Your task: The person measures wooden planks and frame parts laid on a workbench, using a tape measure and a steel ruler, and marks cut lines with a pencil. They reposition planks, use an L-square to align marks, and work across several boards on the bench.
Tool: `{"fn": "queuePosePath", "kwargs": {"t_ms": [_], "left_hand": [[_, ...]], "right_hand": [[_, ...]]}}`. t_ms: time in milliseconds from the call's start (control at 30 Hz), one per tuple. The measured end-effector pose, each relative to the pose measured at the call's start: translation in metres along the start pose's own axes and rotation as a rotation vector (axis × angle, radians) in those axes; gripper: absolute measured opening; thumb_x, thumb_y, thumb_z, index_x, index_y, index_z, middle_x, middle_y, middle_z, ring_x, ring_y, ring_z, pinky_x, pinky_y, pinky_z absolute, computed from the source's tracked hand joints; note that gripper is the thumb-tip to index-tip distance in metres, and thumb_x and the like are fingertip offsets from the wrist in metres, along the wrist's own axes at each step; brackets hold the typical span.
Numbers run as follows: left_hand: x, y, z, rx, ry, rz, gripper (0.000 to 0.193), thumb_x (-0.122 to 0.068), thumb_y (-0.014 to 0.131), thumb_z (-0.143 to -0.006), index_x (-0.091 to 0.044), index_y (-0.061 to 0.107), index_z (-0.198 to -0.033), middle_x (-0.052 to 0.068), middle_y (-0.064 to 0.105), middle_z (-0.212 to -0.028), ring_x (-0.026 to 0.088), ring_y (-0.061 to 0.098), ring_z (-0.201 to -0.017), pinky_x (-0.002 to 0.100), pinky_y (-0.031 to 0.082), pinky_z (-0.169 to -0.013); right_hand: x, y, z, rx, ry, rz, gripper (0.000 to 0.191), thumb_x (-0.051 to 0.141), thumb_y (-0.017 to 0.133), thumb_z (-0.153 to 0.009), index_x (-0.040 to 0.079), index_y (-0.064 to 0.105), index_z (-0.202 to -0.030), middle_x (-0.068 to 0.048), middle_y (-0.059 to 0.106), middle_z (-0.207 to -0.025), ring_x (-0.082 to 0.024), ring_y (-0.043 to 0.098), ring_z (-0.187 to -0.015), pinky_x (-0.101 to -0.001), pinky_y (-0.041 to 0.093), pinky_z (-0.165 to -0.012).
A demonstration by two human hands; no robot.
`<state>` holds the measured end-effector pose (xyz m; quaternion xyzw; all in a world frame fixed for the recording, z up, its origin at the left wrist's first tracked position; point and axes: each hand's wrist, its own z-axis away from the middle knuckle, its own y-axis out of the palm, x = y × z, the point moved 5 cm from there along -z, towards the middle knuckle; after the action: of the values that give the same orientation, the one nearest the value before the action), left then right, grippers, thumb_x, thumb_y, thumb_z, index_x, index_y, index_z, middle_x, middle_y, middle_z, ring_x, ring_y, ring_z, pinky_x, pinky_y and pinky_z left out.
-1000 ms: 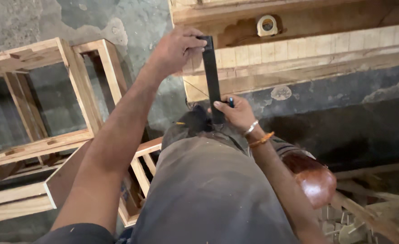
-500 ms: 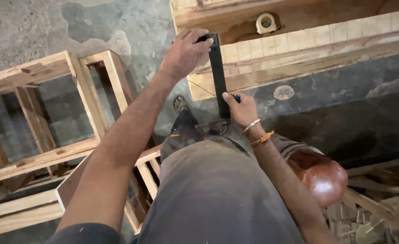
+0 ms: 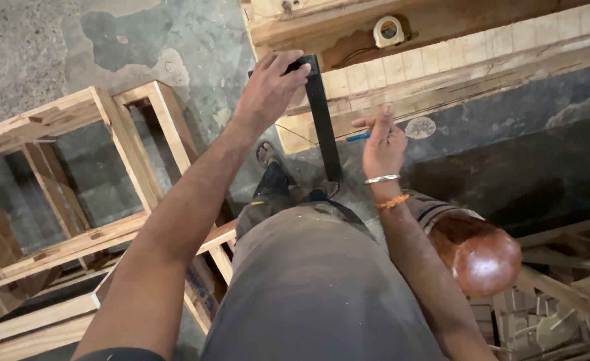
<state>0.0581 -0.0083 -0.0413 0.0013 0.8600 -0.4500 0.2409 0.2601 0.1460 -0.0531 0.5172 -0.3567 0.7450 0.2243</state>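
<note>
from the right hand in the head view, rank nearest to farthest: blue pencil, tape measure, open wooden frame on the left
1. blue pencil, held in the right hand.
2. tape measure, above, on the bench.
3. open wooden frame, far left, beyond the left arm.

A carpentry workshop: unfinished wooden frames stand at nine o'clock, planks and a tape measure lie at one o'clock on rough concrete floor.

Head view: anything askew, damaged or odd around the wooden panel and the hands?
Nothing looks broken or spilled. The left hand holds the black square on the wooden panel; the right hand holds a blue pencil. A tape measure sits on the board behind.
</note>
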Motion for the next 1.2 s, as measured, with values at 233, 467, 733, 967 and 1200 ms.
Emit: {"fn": "queuePosePath", "kwargs": {"t_ms": [233,467,733,967,1200], "left_hand": [[-0.003,-0.002,-0.002,0.031,-0.031,-0.014,0.029,-0.008,0.076,-0.091,-0.009,0.074,-0.12,0.011,0.064,-0.132,0.034,0.061,-0.12,0.044,0.051,-0.105],[-0.003,-0.003,-0.004,0.026,-0.029,0.03,0.029,-0.008,0.078,-0.091,-0.008,0.074,-0.12,0.012,0.064,-0.131,0.035,0.061,-0.119,0.044,0.051,-0.103],[-0.003,-0.005,-0.007,0.05,-0.016,0.035,0.034,-0.008,0.079,-0.086,-0.006,0.073,-0.119,0.013,0.063,-0.13,0.035,0.061,-0.116,0.044,0.051,-0.103],[0.0,-0.004,-0.007,0.079,-0.019,-0.009,0.03,-0.007,0.074,-0.091,-0.009,0.073,-0.121,0.012,0.062,-0.133,0.035,0.06,-0.118,0.044,0.05,-0.105],[-0.002,-0.008,-0.006,0.083,-0.041,0.008,0.031,-0.007,0.073,-0.091,-0.009,0.072,-0.122,0.011,0.063,-0.133,0.035,0.061,-0.118,0.043,0.05,-0.105]], "right_hand": [[0.033,0.02,0.012,0.032,-0.429,0.004,0.025,0.022,0.061,-0.11,0.002,0.072,-0.121,-0.011,0.069,-0.101,-0.021,0.065,-0.088,-0.0354,0.052,-0.079],[0.041,0.039,0.011,0.083,-0.436,0.285,0.027,0.016,0.063,-0.105,0.005,0.071,-0.129,-0.02,0.07,-0.101,-0.036,0.068,-0.092,-0.0402,0.053,-0.082],[0.04,0.044,0.013,0.088,-0.571,0.449,0.033,0.01,0.061,-0.101,0.008,0.067,-0.134,-0.02,0.072,-0.115,-0.038,0.069,-0.103,-0.0439,0.055,-0.086],[0.047,0.061,-0.007,0.121,-0.628,0.606,0.038,0.006,0.063,-0.096,0.007,0.065,-0.134,-0.016,0.071,-0.107,-0.036,0.068,-0.098,-0.0466,0.055,-0.083],[0.067,0.059,-0.015,0.218,-0.62,0.718,0.033,0.009,0.064,-0.092,0.009,0.069,-0.124,-0.015,0.072,-0.104,-0.036,0.068,-0.095,-0.0474,0.054,-0.08]]}}
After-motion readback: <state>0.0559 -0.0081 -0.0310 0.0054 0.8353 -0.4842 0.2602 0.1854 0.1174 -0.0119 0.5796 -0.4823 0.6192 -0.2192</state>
